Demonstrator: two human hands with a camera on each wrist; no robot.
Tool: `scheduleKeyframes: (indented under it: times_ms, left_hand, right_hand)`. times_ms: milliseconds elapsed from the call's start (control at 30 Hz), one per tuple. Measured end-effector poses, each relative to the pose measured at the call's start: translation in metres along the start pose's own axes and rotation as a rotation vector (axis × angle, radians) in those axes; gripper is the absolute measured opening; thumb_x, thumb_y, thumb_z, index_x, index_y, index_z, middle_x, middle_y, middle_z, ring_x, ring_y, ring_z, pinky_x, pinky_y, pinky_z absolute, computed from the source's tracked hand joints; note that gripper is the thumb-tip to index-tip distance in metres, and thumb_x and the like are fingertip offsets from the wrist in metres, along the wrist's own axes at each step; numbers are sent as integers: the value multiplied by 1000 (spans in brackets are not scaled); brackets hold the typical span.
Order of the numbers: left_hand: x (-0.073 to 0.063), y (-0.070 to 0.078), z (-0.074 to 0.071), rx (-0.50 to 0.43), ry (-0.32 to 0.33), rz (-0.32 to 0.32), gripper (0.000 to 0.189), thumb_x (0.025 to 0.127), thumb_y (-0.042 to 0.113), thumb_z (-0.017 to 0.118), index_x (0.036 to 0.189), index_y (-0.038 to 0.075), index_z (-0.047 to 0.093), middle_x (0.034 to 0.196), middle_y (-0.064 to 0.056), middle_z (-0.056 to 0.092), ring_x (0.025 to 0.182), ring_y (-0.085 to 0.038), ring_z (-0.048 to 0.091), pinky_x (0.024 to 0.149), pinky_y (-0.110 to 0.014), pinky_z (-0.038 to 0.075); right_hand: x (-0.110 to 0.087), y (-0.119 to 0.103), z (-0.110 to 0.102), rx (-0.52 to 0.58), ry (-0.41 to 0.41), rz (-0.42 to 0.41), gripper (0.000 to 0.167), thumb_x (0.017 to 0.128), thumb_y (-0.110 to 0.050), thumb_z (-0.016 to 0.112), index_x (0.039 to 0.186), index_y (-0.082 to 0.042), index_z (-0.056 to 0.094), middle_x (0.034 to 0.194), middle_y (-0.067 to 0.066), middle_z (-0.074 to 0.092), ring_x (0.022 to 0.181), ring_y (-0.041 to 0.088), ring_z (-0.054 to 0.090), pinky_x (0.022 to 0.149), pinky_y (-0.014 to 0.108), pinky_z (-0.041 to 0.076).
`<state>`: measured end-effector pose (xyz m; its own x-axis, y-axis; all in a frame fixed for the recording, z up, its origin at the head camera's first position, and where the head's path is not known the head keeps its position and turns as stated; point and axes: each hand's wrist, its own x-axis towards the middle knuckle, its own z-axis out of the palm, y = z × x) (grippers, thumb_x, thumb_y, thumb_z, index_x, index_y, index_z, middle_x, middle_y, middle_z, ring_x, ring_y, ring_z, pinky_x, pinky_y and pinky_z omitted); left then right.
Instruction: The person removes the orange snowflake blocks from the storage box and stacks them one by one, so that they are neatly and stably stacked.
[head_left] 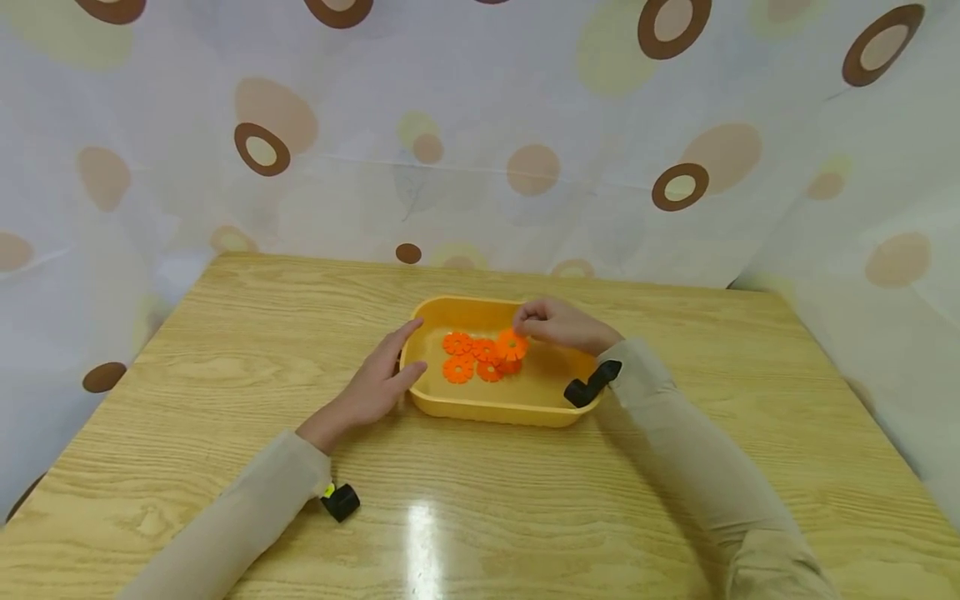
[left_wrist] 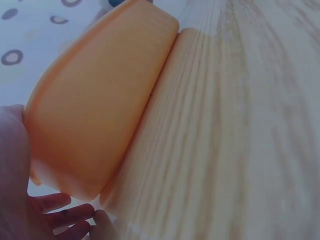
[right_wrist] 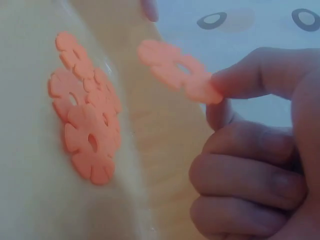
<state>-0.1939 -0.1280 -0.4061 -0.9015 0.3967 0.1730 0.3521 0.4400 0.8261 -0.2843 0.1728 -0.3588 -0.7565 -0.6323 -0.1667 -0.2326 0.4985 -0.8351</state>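
A yellow-orange plastic bin [head_left: 525, 410] stands on the wooden table. On its floor lie several orange slotted, flower-shaped discs [head_left: 458, 369], some overlapping; the right wrist view shows the discs [right_wrist: 91, 142] bunched together. Over them, my right hand [head_left: 558, 323] pinches one orange flower-shaped disc [right_wrist: 175, 70] by its edge between thumb and forefinger, its other fingers curled in. At the bin's left end my left hand [head_left: 378, 379] rests against the rim, fingers extended and thumb apart. In the left wrist view its fingers [left_wrist: 70, 216] are beside the bin's end wall.
Black wrist cameras sit on both cuffs; the right camera [head_left: 592, 385] hangs over the bin's front right corner, the left camera [head_left: 341, 502] is low over the table [head_left: 487, 508]. A patterned cloth [head_left: 480, 125] stands behind the table and at both sides.
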Motion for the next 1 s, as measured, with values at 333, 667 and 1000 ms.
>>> scheduleKeyframes:
  times_ms: [333,667,1000]
  left_hand:
    - [-1,-1,-1,0,-1,0,63,100,20,48,154,6,19,155,-21,23,142,-37,26,113,-54,27]
    - [1,0,1,-5,9,-12,62,100,20,48,154,8,20,155,-20,25,142,-36,27,113,-53,27]
    - [-1,1,1,11,10,-12,63,99,20,48,154,9,20,155,-20,25,141,-36,28,113,-53,28]
  right_hand:
    - [-6,-8,-6,143,53,-24,20,101,-18,47,93,-2,57,56,-4,28,51,13,24,58,26,28]
    - [-22,-13,-19,154,141,-16,21,102,-20,46,94,-3,55,55,-4,28,49,13,22,56,26,26]
    - [-44,1,-26,181,168,-24,23,102,-20,46,91,-1,51,55,-3,27,49,14,23,56,30,26]
